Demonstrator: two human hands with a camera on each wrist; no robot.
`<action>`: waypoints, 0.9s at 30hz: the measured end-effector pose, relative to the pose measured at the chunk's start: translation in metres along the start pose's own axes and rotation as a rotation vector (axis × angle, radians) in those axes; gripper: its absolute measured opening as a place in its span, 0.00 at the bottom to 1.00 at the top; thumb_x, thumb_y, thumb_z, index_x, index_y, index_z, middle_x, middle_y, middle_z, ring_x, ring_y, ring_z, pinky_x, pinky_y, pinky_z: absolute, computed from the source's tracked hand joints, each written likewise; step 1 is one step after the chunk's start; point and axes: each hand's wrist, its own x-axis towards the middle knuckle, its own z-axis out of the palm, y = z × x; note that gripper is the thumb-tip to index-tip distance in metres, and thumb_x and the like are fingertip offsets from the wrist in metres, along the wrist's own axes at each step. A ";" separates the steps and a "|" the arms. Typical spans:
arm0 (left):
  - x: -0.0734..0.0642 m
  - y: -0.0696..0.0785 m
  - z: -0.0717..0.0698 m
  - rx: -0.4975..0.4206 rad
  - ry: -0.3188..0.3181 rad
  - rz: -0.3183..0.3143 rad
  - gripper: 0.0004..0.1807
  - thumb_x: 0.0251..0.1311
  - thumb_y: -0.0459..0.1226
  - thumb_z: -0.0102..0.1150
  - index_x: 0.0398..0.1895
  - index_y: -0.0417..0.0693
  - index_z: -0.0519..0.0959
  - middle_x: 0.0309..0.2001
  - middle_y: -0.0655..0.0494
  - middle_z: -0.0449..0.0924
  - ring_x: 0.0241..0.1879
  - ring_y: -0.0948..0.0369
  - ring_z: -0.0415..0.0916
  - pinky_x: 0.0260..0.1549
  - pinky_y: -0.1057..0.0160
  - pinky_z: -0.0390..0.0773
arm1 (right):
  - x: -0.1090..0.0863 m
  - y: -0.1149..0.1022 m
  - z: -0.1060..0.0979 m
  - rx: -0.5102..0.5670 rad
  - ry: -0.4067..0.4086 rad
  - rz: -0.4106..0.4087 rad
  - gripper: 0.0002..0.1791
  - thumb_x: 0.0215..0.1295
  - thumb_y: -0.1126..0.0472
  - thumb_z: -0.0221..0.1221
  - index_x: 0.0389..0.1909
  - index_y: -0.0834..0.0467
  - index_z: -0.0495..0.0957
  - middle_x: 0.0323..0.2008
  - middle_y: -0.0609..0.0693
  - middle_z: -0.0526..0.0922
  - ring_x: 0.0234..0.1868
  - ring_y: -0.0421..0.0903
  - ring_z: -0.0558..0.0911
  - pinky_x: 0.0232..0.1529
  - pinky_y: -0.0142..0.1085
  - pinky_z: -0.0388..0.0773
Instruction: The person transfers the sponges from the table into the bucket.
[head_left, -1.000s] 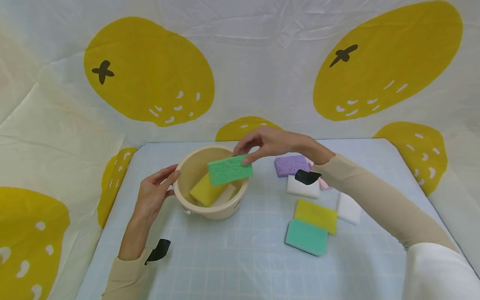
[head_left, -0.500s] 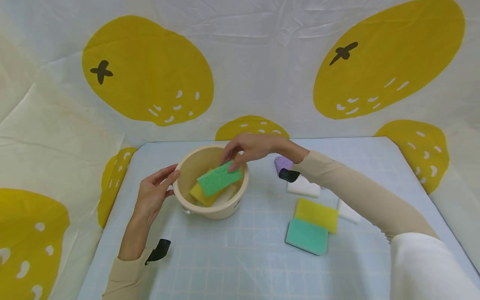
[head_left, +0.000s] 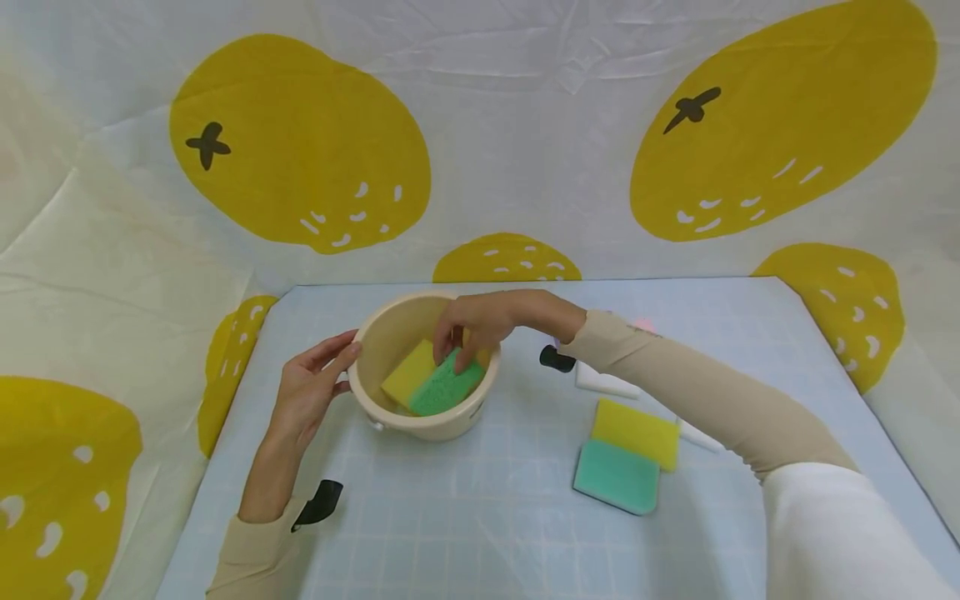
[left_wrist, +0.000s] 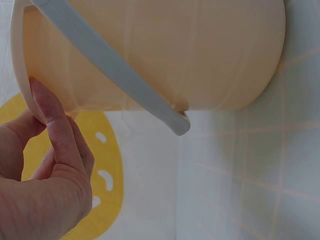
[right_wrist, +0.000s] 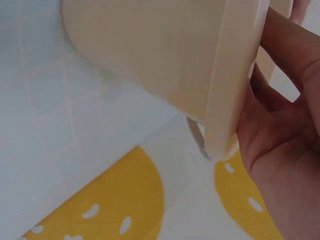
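Note:
A cream bucket [head_left: 435,430] stands on the table, its open top tilted toward the head camera. My left hand [head_left: 313,379] pinches its left rim between thumb and fingers, and the left wrist view shows the fingers [left_wrist: 60,135] at the rim above the pale handle [left_wrist: 115,70]. Inside the bucket, my right hand [head_left: 483,321] holds a green sponge [head_left: 442,392] by its upper edge. This sponge overlaps a yellow sponge [head_left: 407,372] in the bucket. In the right wrist view the bucket wall [right_wrist: 150,50] hides my right fingertips.
Right of the bucket lie a yellow sponge [head_left: 637,429], a teal sponge [head_left: 617,477] overlapping it, and white sponges [head_left: 606,382] partly behind my right sleeve [head_left: 690,379]. A bit of pink [head_left: 643,324] shows past the sleeve. A patterned cloth [head_left: 525,167] rises behind the table.
My right hand has moved left and down, carrying the green sponge from above the bucket's right rim into the bucket. My left hand stays on the rim.

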 end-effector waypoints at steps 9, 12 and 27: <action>0.001 0.000 0.000 0.029 0.002 -0.005 0.33 0.62 0.49 0.72 0.66 0.41 0.78 0.54 0.61 0.82 0.40 0.66 0.81 0.35 0.69 0.85 | 0.015 -0.006 0.008 -0.177 -0.086 0.085 0.12 0.66 0.64 0.70 0.50 0.58 0.85 0.44 0.49 0.82 0.48 0.46 0.78 0.52 0.30 0.76; 0.000 0.000 0.000 0.044 0.006 -0.012 0.34 0.61 0.50 0.72 0.66 0.43 0.78 0.56 0.60 0.81 0.41 0.66 0.81 0.36 0.69 0.85 | 0.018 -0.009 0.009 -0.198 -0.099 0.118 0.13 0.66 0.64 0.69 0.51 0.59 0.84 0.46 0.51 0.82 0.48 0.48 0.77 0.52 0.31 0.76; 0.000 0.000 0.000 0.044 0.004 -0.021 0.34 0.62 0.50 0.72 0.67 0.43 0.78 0.57 0.60 0.80 0.42 0.66 0.80 0.36 0.69 0.85 | 0.019 -0.017 0.019 -0.350 -0.104 0.252 0.12 0.72 0.63 0.64 0.54 0.55 0.82 0.48 0.48 0.80 0.49 0.45 0.75 0.56 0.34 0.74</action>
